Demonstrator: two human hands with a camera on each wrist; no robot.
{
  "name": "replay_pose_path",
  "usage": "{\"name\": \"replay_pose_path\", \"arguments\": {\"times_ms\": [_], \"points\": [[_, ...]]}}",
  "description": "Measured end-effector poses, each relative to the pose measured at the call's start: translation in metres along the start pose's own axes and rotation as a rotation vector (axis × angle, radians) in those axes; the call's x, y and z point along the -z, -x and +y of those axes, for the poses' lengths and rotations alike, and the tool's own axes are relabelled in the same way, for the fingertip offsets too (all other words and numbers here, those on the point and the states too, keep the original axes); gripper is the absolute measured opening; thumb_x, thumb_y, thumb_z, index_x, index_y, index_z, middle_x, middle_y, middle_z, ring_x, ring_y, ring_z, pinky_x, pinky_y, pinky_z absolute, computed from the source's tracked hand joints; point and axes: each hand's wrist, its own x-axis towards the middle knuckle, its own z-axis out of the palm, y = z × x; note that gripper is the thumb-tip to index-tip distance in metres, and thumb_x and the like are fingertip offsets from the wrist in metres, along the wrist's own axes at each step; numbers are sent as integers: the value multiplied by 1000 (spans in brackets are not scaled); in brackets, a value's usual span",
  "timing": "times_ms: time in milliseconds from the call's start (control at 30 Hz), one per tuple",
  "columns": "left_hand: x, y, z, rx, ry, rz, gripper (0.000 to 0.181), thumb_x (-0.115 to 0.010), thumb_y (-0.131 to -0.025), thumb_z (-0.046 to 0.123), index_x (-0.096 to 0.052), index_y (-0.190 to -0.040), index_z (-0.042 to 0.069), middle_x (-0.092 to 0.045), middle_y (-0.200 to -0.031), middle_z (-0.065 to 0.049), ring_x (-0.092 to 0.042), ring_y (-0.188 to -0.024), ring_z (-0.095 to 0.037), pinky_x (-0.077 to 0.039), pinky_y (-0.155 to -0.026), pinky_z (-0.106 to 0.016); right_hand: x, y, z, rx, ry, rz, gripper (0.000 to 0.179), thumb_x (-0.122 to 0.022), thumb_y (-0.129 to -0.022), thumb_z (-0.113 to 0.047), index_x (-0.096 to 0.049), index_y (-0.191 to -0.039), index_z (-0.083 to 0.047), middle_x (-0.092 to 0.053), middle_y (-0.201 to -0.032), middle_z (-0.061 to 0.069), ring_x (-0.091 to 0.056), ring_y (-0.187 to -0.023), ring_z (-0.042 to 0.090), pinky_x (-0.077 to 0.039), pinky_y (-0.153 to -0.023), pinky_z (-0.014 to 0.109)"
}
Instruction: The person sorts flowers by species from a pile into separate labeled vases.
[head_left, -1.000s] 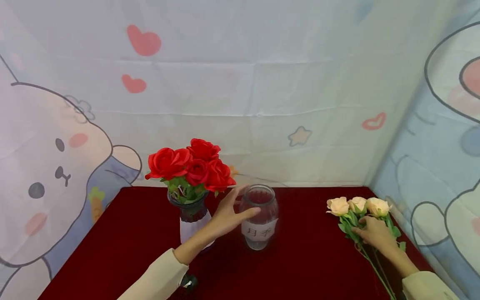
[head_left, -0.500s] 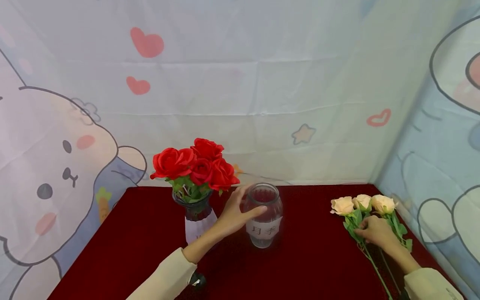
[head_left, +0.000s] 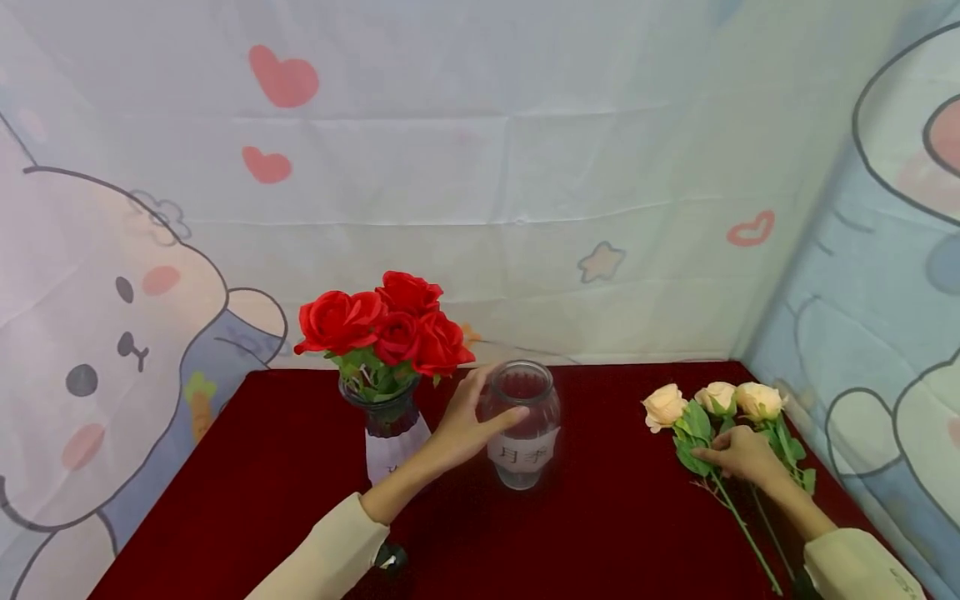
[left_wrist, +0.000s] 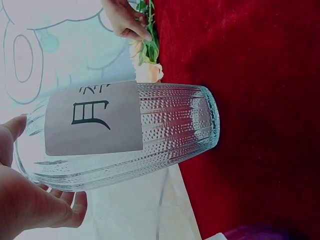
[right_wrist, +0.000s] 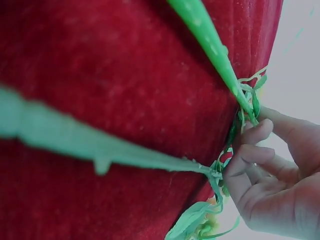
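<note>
Rose stem: pinched in my right hand, right side of the bench; overlapping leaves could drag a neighbouring stem.
Glass jar: upright, my left hand curled round its upper part; sideways pressure could topple it (glass, hence breakable).
Cream roses: three.
Jars: one.
Vase: one, left.
Red roses: four visible.

On the worktop a jar stands between a vase of roses, left, and flowers, right, one perhaps raised.
</note>
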Motion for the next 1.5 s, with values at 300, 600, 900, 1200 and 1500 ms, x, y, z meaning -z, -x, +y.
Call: {"name": "replay_pose_path", "arguments": {"times_ms": [300,600,900,1200,1500], "points": [[-2,0,-3,-1,0,-4,71,-76,-91,31,-43,-153,21,-45,-152,-5,-43,-138,-24,-42,-109,-48,5,4,-8,-15,-122,-55,45,-66,-98,-23,-42,-60,-19,-42,-50,-8,-38,-46,7,-33,-47,23],[5,-6,-2,5,-29,-8,74,-79,-88,37,-46,-151,20,-51,-147,-5,-49,-132,-25,-47,-106,-47,21,3,-33,-91,-436,-168,38,-56,-106,-29,-40,-74,-15,-37,-58,-6,-30,-53,6,-33,-56,27],[10,-13,1,54,-39,-30,77,-76,-88,48,-44,-154,26,-45,-154,-6,-47,-136,-29,-45,-110,-53,35,3,-48,-106,-685,-192,41,-50,-108,-36,-39,-72,-20,-37,-68,-7,-23,-52,7,-28,-57,32],[8,-11,-3,71,-7,-26,74,-74,-89,49,-44,-154,30,-43,-157,-2,-41,-144,-27,-40,-114,-56,47,7,-61,-127,-1216,-72,19,-53,-107,-27,-43,-119,-15,-54,-80,-9,-50,-71,5,-46,-68,21],[6,-10,-7,67,5,-21,74,-73,-91,48,-43,-155,27,-44,-154,-4,-44,-139,-25,-43,-111,-52,55,6,-68,38,-1532,15,29,-47,-106,-4,-70,-88,-7,-66,-77,1,-62,-73,13,-54,-69,25]]}}
